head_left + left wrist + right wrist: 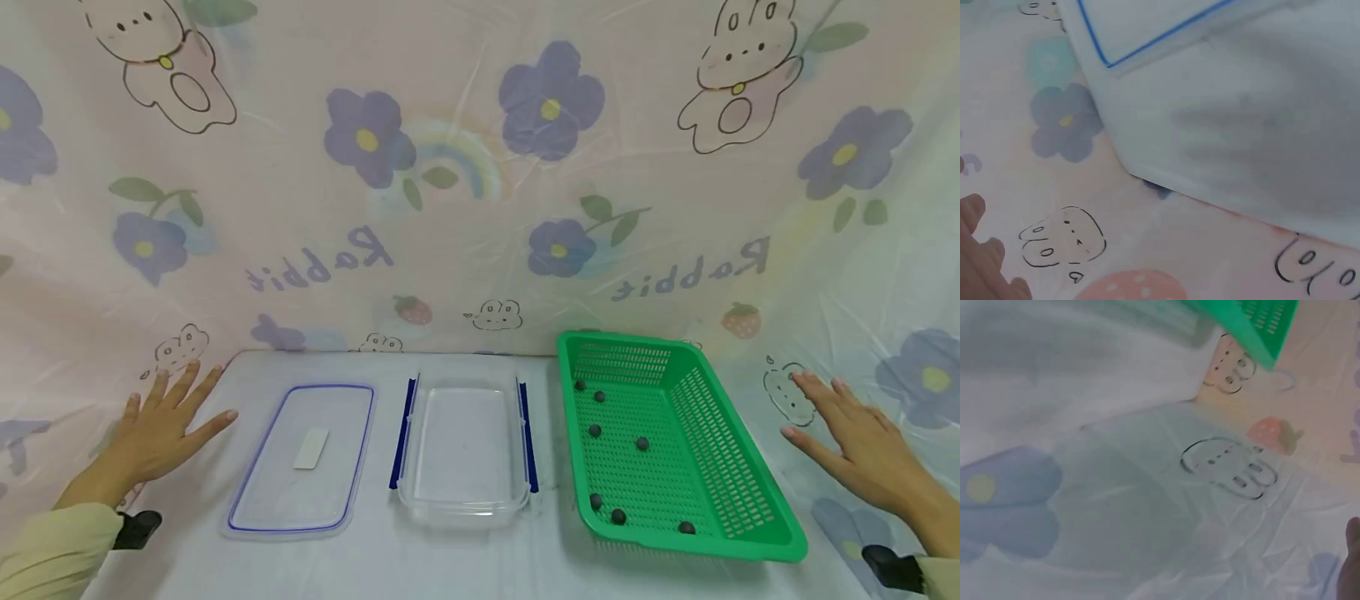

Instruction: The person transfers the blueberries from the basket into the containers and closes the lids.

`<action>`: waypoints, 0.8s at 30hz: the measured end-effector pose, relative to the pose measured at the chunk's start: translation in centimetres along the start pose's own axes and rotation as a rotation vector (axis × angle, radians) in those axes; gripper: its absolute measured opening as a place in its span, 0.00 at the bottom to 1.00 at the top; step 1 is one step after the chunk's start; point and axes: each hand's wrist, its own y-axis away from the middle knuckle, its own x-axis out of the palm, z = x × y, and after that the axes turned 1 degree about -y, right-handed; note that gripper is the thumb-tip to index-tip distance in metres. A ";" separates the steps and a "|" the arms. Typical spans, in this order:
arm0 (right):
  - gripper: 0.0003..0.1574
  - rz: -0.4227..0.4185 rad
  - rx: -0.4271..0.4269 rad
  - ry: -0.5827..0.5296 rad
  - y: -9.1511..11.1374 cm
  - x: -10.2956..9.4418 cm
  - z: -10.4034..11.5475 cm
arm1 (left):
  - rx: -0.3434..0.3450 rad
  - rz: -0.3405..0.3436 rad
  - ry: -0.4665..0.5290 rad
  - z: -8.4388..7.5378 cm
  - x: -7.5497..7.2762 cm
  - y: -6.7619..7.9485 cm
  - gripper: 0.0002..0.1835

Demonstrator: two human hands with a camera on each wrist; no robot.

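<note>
My left hand [161,429] is held with its fingers spread, left of a clear lid [273,492] with a blue seal and a white label [311,448]. Nothing is in that hand. In the middle of the white table stands a clear plastic box [468,450] with dark blue side clips [528,437]. On its right sits a green perforated basket [675,546] with several small dark balls [642,444] scattered over its floor. My right hand [862,446], fingers extended and holding nothing, is to the right of the basket. Both wrist views catch only fingertips at their edges.
A patterned cloth [465,192] with rabbits and flowers hangs behind the white table [180,542] and along both sides. The lid, box and basket stand in a row, with narrow gaps between them.
</note>
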 end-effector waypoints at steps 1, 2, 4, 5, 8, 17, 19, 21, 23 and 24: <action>0.53 -0.016 -0.017 -0.033 -0.2 -0.1 0.2 | 0.004 -0.004 0.019 -0.1 0.0 0.0 0.44; 0.53 -0.028 -0.032 -0.063 -0.4 -0.2 0.4 | 0.007 -0.006 0.039 -0.2 -0.1 0.0 0.44; 0.52 -0.040 -0.037 -0.116 -0.8 -0.3 0.9 | 0.018 -0.019 0.091 -0.5 -0.2 0.1 0.43; 0.51 -0.046 -0.032 -0.139 -0.9 -0.4 1.2 | 0.024 -0.026 0.125 -0.7 -0.3 0.1 0.42; 0.48 -0.074 0.003 -0.172 -1.3 -0.7 2.2 | 0.044 -0.043 0.229 -1.6 -0.2 0.1 0.41; 0.38 -0.304 -0.018 -0.314 -2.5 -0.7 5.8 | 0.052 -0.136 0.421 -4.2 -0.2 0.1 0.36; 0.36 -0.306 -0.027 -0.390 -2.9 -0.6 6.5 | 0.050 -0.158 0.456 -4.8 -0.3 0.1 0.35; 0.33 -0.300 -0.028 -0.452 -3.2 -0.3 7.1 | 0.040 -0.166 0.488 -5.4 -0.2 0.1 0.34; 0.31 -0.288 -0.031 -0.499 -3.4 0.1 7.7 | 0.028 -0.168 0.519 -6.1 -0.2 0.2 0.33; 0.30 -0.283 -0.034 -0.518 -3.6 0.3 8.0 | 0.024 -0.169 0.538 -6.4 -0.1 0.2 0.33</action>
